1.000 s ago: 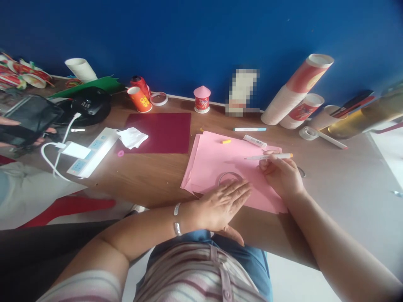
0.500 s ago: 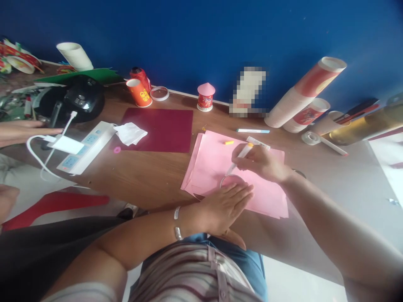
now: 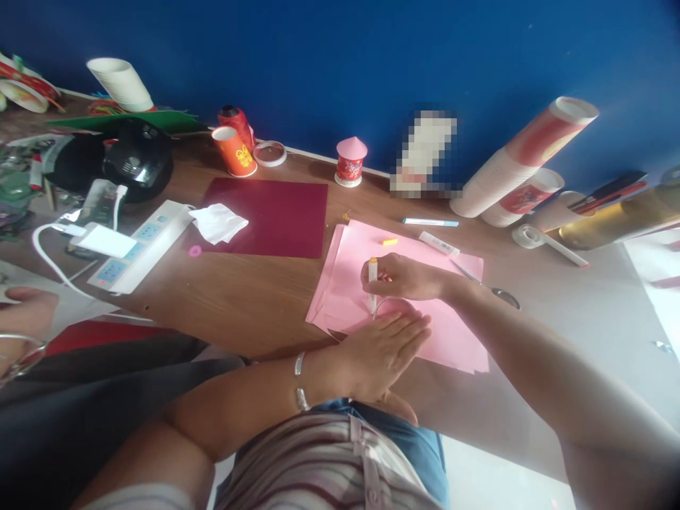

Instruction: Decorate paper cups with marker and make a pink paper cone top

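My left hand point(image 3: 380, 354) lies flat, fingers stretched out, over the near part of a round ring-like rim point(image 3: 394, 306) on the pink paper point(image 3: 451, 312). Most of that ring is hidden under the hand. My right hand point(image 3: 401, 275) grips a white marker point(image 3: 372, 287) with a yellow end, held nearly upright. Its lower end is at the left edge of the ring. A yellow marker cap point(image 3: 389, 242) rests on the paper just beyond, and scissors point(image 3: 502, 297) lie partly under my right forearm.
A maroon sheet point(image 3: 287, 216) and a white power strip point(image 3: 143, 244) lie to the left. Along the wall stand a small red cup with a pink cone roof point(image 3: 350, 163), an orange cup point(image 3: 234, 152) and stacked paper cups point(image 3: 494, 180). At far left is another person's hand point(image 3: 32, 312).
My right hand has moved left with the marker, which now stands more upright at the ring's left side. My left hand stays put. The other person's hand has shifted near the power strip.
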The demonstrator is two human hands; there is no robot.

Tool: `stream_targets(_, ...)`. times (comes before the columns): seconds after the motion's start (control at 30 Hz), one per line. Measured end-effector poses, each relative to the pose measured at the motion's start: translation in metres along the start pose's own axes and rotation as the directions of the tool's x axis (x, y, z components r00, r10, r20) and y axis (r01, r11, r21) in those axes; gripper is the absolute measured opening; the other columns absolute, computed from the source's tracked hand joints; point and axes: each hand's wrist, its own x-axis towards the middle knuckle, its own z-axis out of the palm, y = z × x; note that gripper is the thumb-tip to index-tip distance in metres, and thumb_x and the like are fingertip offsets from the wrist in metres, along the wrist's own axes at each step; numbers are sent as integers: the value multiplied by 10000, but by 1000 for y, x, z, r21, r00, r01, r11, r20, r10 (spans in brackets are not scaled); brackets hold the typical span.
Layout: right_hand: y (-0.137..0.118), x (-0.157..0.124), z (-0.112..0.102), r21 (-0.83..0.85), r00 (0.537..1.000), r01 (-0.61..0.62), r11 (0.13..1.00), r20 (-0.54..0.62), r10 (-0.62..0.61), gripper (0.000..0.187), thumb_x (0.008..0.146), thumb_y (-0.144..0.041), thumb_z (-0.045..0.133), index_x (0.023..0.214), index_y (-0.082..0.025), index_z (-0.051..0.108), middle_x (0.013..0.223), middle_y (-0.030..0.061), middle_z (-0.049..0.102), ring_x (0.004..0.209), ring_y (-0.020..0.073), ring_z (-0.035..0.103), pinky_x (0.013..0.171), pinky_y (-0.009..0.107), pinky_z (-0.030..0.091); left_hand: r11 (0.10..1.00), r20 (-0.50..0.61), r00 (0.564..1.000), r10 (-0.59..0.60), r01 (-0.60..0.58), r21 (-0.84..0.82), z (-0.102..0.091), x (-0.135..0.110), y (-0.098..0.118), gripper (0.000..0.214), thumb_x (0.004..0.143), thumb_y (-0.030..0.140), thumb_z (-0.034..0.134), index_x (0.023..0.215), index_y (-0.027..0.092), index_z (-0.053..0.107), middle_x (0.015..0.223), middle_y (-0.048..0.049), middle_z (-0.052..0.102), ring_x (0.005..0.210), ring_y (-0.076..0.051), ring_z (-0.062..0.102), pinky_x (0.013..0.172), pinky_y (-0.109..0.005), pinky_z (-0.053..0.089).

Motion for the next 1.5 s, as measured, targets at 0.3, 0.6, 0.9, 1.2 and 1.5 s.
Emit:
stream_targets(0.3, 11, 1, -5, 6, 999, 36, 999, -27, -36, 156, 849, -208, 538, 729, -171, 628, 697, -14, 607, 638, 119, 527, 622, 276, 389, 1000, 19, 1000, 18, -18, -12, 3, 1, -4, 1084, 880, 502, 676, 1592, -10, 39, 1685, -252, 79, 1591, -334, 55, 1302, -504, 140)
stream_targets(0.6, 29, -21, -12, 109, 978, 6, 994, -207, 17, 223, 867, -311, 586, 683, -186, 598, 638, -16, 581, 599, 121, 535, 575, 266, 410, 1000, -45, 999, 5, -5, -4, -4, -2, 1, 1002, 928, 527, 613, 1594, 2, 79, 1676, -248, 165, 1589, -321, 105, 1300, -511, 161)
stream_targets(0.9, 53, -46, -6, 265, 934, -19, 964, -339, 112, 247, 872, -381, 652, 739, -173, 637, 690, 13, 621, 615, 138, 565, 584, 289, 453, 1000, -58, 998, 3, -3, 8, -4, 0, 1, 1049, 897, 663, 581, 1579, -3, 145, 1655, -281, 212, 1580, -338, 152, 1284, -521, 212)
stream_targets(1.2, 60, -75, 7, 336, 874, -10, 942, -455, 172, 238, 849, -389, 682, 774, -164, 672, 705, 36, 665, 646, 159, 593, 636, 319, 486, 1000, -120, 993, -7, 7, 3, -10, 6, 0, 1146, 807, 785, 578, 1546, -12, 215, 1550, -341, 371, 1472, -431, 375, 1181, -575, 405)
stream_targets(1.5, 50, -97, 20, 372, 827, -57, 927, -502, 253, 184, 819, -344, 681, 822, -160, 682, 705, 32, 690, 659, 156, 606, 610, 276, 460, 1000, -130, 992, -4, 4, 2, -13, 8, -1, 1112, 770, 811, 578, 1515, 37, 292, 1464, -304, 450, 1442, -449, 401, 1181, -639, 378)
